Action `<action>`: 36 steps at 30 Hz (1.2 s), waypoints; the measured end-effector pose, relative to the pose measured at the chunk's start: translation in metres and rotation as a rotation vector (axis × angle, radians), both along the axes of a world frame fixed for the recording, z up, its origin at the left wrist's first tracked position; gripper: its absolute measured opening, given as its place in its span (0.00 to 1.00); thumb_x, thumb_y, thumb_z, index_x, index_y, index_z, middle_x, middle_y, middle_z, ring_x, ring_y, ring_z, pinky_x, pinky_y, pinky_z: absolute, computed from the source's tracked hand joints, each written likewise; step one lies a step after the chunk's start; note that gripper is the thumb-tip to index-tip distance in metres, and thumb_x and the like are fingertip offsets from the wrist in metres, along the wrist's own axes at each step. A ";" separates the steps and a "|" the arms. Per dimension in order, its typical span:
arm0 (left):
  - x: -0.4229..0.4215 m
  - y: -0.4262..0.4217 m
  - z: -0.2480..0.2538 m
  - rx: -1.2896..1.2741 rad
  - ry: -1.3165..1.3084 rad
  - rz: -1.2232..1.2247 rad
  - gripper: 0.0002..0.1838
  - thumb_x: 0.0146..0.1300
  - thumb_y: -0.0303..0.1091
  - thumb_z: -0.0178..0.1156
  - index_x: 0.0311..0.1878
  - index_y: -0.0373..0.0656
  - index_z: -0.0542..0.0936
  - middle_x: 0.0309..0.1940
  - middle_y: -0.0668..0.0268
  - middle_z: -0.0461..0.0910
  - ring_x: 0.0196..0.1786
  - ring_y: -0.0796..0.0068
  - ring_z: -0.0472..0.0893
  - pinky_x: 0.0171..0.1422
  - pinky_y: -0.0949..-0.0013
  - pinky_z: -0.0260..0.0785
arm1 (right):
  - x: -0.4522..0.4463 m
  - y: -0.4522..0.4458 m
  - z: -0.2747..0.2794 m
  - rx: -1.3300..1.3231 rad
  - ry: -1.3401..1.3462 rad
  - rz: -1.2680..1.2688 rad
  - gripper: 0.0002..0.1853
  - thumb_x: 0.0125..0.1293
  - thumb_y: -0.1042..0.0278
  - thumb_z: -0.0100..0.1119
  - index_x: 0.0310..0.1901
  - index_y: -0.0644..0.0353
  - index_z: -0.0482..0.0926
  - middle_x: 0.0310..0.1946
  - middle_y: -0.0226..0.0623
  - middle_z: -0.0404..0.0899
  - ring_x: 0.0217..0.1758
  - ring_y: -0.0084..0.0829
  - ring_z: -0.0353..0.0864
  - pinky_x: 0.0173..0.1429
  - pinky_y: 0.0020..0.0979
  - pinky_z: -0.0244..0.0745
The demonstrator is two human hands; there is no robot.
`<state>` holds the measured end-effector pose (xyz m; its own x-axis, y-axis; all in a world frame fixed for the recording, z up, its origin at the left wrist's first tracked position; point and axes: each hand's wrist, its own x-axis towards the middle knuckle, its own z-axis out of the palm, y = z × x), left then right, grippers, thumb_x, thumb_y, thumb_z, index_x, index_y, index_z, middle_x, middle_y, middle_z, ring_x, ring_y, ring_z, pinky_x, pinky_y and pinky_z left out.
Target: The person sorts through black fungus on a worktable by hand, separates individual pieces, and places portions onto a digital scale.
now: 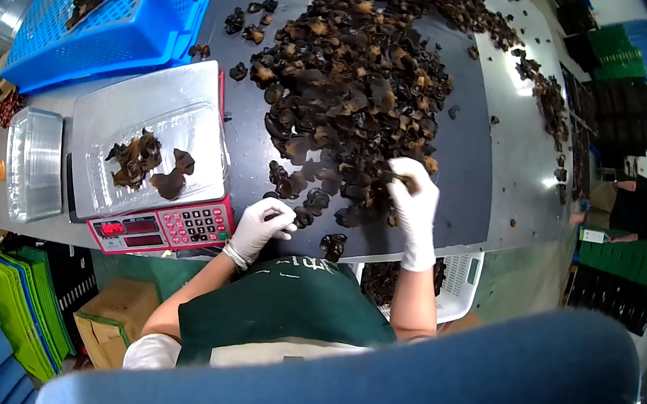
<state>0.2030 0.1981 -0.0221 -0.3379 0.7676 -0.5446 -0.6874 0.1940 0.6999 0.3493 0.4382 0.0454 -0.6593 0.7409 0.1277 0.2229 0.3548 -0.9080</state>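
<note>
A large heap of dark brown wood ear mushrooms [357,83] covers the dark mat in front of me. My right hand [414,202], in a white glove, is at the heap's near right edge, thumb and fingers closed on a piece of wood ear. My left hand [260,230], also gloved, rests by the mat's front edge with its fingers drawn together beside a few loose mushrooms [303,217]; whether anything is in them is hidden. To its left, a red digital scale [196,223] carries a clear plastic tray [213,137] with a few mushroom pieces [136,159] inside.
Blue plastic baskets [145,28] with more mushrooms stand at the back left. Clear containers [35,166] are stacked left of the scale. Below the table edge is a white crate [461,283]. A person [637,209] stands far right near green crates [607,275].
</note>
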 end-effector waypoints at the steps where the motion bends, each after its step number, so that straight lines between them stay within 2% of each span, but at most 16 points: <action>1: -0.004 0.004 0.002 -0.008 0.051 0.008 0.06 0.63 0.31 0.63 0.38 0.38 0.78 0.33 0.65 0.80 0.36 0.77 0.82 0.38 0.75 0.78 | 0.019 0.002 0.012 -0.066 0.018 -0.104 0.11 0.53 0.80 0.59 0.40 0.65 0.80 0.43 0.35 0.82 0.47 0.25 0.79 0.55 0.27 0.73; 3: -0.014 0.017 -0.003 -0.013 0.180 0.026 0.07 0.63 0.31 0.64 0.33 0.39 0.79 0.26 0.68 0.79 0.30 0.80 0.80 0.33 0.76 0.75 | 0.078 0.024 0.004 0.015 -0.045 -0.231 0.11 0.54 0.83 0.57 0.40 0.66 0.81 0.41 0.33 0.82 0.45 0.23 0.79 0.54 0.25 0.73; 6: -0.037 0.040 -0.008 -0.033 0.528 -0.092 0.07 0.62 0.32 0.65 0.38 0.39 0.79 0.24 0.68 0.79 0.27 0.81 0.78 0.32 0.74 0.72 | 0.169 0.038 -0.001 0.016 -0.129 -0.492 0.07 0.58 0.82 0.57 0.38 0.66 0.80 0.38 0.32 0.82 0.41 0.21 0.79 0.50 0.24 0.74; 8: -0.044 0.063 -0.018 0.002 1.130 -0.001 0.12 0.58 0.33 0.66 0.44 0.41 0.80 0.25 0.64 0.80 0.28 0.73 0.80 0.36 0.69 0.73 | 0.236 0.045 -0.018 0.080 -0.469 -0.556 0.12 0.58 0.76 0.62 0.44 0.64 0.79 0.40 0.34 0.81 0.43 0.26 0.80 0.51 0.27 0.75; 10: -0.051 0.081 -0.006 -0.246 1.244 -0.178 0.19 0.58 0.41 0.63 0.51 0.45 0.79 0.33 0.57 0.83 0.36 0.56 0.83 0.44 0.61 0.75 | 0.262 0.030 -0.018 0.550 -1.190 -0.597 0.20 0.56 0.69 0.64 0.52 0.61 0.78 0.46 0.39 0.80 0.49 0.37 0.80 0.56 0.34 0.74; 11: -0.052 0.087 -0.014 -0.312 1.370 -0.209 0.21 0.59 0.44 0.61 0.54 0.46 0.78 0.35 0.57 0.83 0.39 0.55 0.82 0.46 0.59 0.74 | 0.278 0.028 -0.026 0.518 -1.180 -0.612 0.24 0.55 0.64 0.64 0.55 0.58 0.76 0.52 0.43 0.78 0.54 0.45 0.77 0.58 0.39 0.73; 13: -0.054 0.095 -0.027 -0.429 1.536 -0.297 0.20 0.61 0.47 0.57 0.53 0.49 0.77 0.38 0.59 0.83 0.43 0.55 0.82 0.49 0.56 0.74 | 0.274 0.020 -0.029 0.504 -0.999 -0.625 0.24 0.55 0.64 0.64 0.56 0.58 0.76 0.51 0.42 0.79 0.53 0.45 0.77 0.58 0.39 0.73; 15: -0.056 0.097 -0.027 -0.463 1.527 -0.336 0.17 0.61 0.46 0.57 0.50 0.50 0.78 0.37 0.59 0.83 0.42 0.55 0.82 0.48 0.56 0.74 | 0.254 0.011 -0.027 0.458 -0.771 -0.618 0.20 0.56 0.63 0.65 0.51 0.59 0.79 0.47 0.41 0.81 0.50 0.43 0.79 0.57 0.40 0.73; 16: -0.056 0.099 -0.026 -0.505 1.507 -0.356 0.14 0.61 0.45 0.57 0.47 0.51 0.78 0.36 0.60 0.83 0.42 0.56 0.82 0.47 0.56 0.74 | 0.240 0.006 -0.025 0.453 -0.716 -0.633 0.13 0.58 0.62 0.65 0.41 0.60 0.81 0.37 0.41 0.82 0.42 0.41 0.81 0.49 0.38 0.75; 18: -0.054 0.096 -0.014 -0.468 1.400 -0.275 0.09 0.60 0.42 0.59 0.39 0.50 0.78 0.31 0.60 0.82 0.37 0.56 0.82 0.41 0.59 0.73 | 0.206 -0.003 -0.009 0.073 -0.765 -0.606 0.12 0.60 0.60 0.65 0.32 0.62 0.80 0.29 0.41 0.80 0.32 0.39 0.79 0.40 0.35 0.74; 20: -0.052 0.088 -0.012 -0.244 1.272 -0.124 0.07 0.58 0.36 0.63 0.37 0.45 0.78 0.26 0.64 0.80 0.31 0.66 0.80 0.38 0.66 0.72 | 0.175 -0.017 -0.007 0.050 -0.625 -0.494 0.14 0.61 0.60 0.65 0.29 0.63 0.78 0.24 0.41 0.77 0.26 0.38 0.75 0.35 0.32 0.71; 23: -0.035 0.075 0.003 0.008 1.118 -0.082 0.07 0.56 0.26 0.64 0.37 0.38 0.77 0.24 0.69 0.73 0.29 0.81 0.72 0.38 0.75 0.68 | 0.128 -0.042 -0.014 -0.053 -0.398 -0.284 0.12 0.60 0.62 0.66 0.31 0.63 0.79 0.26 0.38 0.78 0.28 0.32 0.77 0.36 0.31 0.72; 28: 0.017 0.055 0.020 0.177 1.132 -0.253 0.08 0.55 0.27 0.65 0.38 0.39 0.79 0.31 0.63 0.80 0.32 0.72 0.79 0.40 0.70 0.73 | 0.060 -0.082 -0.012 -0.272 -0.088 0.075 0.21 0.60 0.65 0.68 0.54 0.61 0.78 0.41 0.36 0.82 0.37 0.27 0.79 0.46 0.28 0.76; 29: 0.030 0.050 0.022 0.189 1.076 -0.304 0.09 0.55 0.28 0.65 0.40 0.40 0.79 0.32 0.62 0.80 0.33 0.71 0.79 0.41 0.69 0.73 | 0.053 -0.088 -0.013 -0.422 -0.035 0.126 0.23 0.61 0.68 0.68 0.57 0.61 0.76 0.43 0.32 0.79 0.41 0.19 0.76 0.47 0.24 0.74; 34: 0.038 0.036 0.022 0.334 0.935 -0.506 0.15 0.56 0.25 0.63 0.48 0.42 0.79 0.33 0.62 0.79 0.34 0.68 0.80 0.44 0.69 0.74 | 0.074 -0.081 -0.017 -0.384 -0.150 0.182 0.14 0.64 0.68 0.62 0.51 0.62 0.80 0.40 0.36 0.83 0.42 0.25 0.80 0.50 0.28 0.75; 36: 0.029 0.034 0.024 0.325 1.107 -0.396 0.14 0.57 0.23 0.60 0.48 0.41 0.79 0.30 0.62 0.78 0.33 0.66 0.79 0.43 0.68 0.73 | 0.106 -0.060 0.002 -0.373 -0.306 0.051 0.14 0.61 0.68 0.62 0.48 0.62 0.81 0.39 0.37 0.84 0.41 0.26 0.81 0.48 0.27 0.76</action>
<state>0.2321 0.2321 0.0019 -0.2093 0.9697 0.1261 0.3785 -0.0386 0.9248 0.4553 0.3778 0.0473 -0.6615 0.6654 -0.3459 0.4907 0.0353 -0.8706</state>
